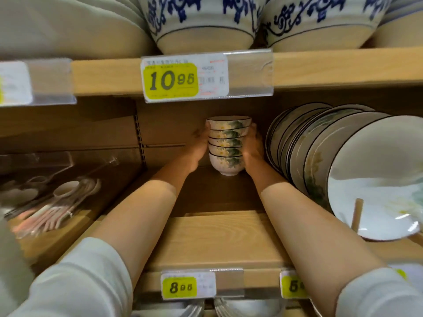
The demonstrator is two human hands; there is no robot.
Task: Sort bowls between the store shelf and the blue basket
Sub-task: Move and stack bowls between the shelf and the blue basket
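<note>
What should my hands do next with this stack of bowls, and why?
Probably slide the stack of floral bowls straight toward you: left hand and right hand clasp its sides deep on the shelf, and upright plates stand close on its right.

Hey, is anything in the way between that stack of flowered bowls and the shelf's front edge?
Nothing visible does. The left hand and right hand grip the stack of bowls, and the shelf board in front of it is bare. The plates lean close beside the right hand, off that path.
</note>
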